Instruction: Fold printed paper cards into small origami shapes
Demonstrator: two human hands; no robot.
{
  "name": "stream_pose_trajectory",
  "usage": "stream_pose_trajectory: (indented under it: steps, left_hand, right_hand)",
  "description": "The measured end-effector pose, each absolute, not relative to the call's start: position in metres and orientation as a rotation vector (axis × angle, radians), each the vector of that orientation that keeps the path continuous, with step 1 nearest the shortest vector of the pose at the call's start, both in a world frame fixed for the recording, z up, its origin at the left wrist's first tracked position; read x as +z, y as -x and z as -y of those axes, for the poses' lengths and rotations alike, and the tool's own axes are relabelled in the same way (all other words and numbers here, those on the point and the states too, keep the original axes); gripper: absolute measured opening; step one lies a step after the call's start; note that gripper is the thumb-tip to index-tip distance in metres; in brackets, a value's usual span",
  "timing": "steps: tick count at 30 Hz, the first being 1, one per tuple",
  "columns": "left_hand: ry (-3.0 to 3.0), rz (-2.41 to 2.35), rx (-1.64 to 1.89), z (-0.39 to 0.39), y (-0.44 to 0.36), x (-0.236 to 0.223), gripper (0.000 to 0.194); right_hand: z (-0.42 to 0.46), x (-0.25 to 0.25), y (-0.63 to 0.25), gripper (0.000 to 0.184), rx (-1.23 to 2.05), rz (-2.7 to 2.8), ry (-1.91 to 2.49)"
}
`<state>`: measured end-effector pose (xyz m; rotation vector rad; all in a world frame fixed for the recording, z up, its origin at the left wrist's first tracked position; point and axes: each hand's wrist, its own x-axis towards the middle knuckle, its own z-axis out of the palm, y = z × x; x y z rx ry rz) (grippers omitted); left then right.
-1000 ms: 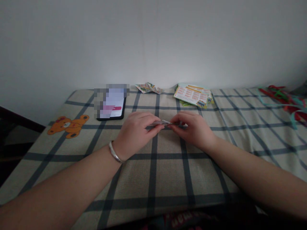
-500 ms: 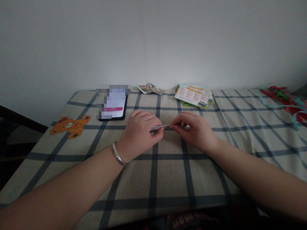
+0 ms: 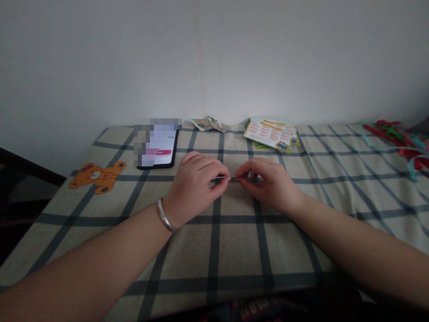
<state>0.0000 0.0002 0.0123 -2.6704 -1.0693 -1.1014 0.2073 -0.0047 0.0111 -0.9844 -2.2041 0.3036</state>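
Taking the space between the hands as the clock's centre, a thin flat piece (image 3: 221, 177) sits there, edge-on to the camera and apparently paper. The left hand (image 3: 197, 179) has its grip closed on it, thumb and fingertips pinching; the right hand (image 3: 273, 183) pinches the opposite end, its grip shut at the tips with a small gap behind them. A silver bangle (image 3: 165, 215) circles the left wrist.

The worktop (image 3: 234, 250) is spread with a checked cloth (image 3: 187, 259), smooth in the middle and wrinkled toward three o'clock. At ten o'clock, near the left hand, lies a dark-edged phone (image 3: 164, 145), screen lit and partly pixelated. An orange bear figure (image 3: 100, 178) lies at nine o'clock, close to the worktop's side edge. At eleven, creased printed papers (image 3: 209, 124) rest by the wall (image 3: 214, 58); between one and two, overlapping printed cards (image 3: 270, 133) lie beyond the right hand. Tangled red, green and pale blue ribbons (image 3: 410, 145) occupy the far side near three o'clock. Dark clothing with pink lettering (image 3: 258, 308) covers the near edge at six.
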Motion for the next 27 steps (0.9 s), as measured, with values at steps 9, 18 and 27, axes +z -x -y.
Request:
stream_pose_trajectory:
  steps: [9, 18, 27]
  left_hand:
    - [2.655, 1.032, -1.09, -0.0002, 0.0, 0.0135, 0.011]
    - [2.62, 1.009, -1.068, 0.0016, 0.0008, 0.0136, 0.012]
    - [2.632, 1.009, -1.058, 0.0029, -0.0011, 0.013, 0.011]
  right_hand:
    - [0.0026, 0.0135, -0.2094, 0.018, 0.693, 2.027, 1.007]
    - [-0.0012, 0.0092, -0.2069, 0.012, 0.768, 2.016, 1.001]
    - [0.0009, 0.011, -0.2062, 0.006, 0.535, 2.119, 0.942]
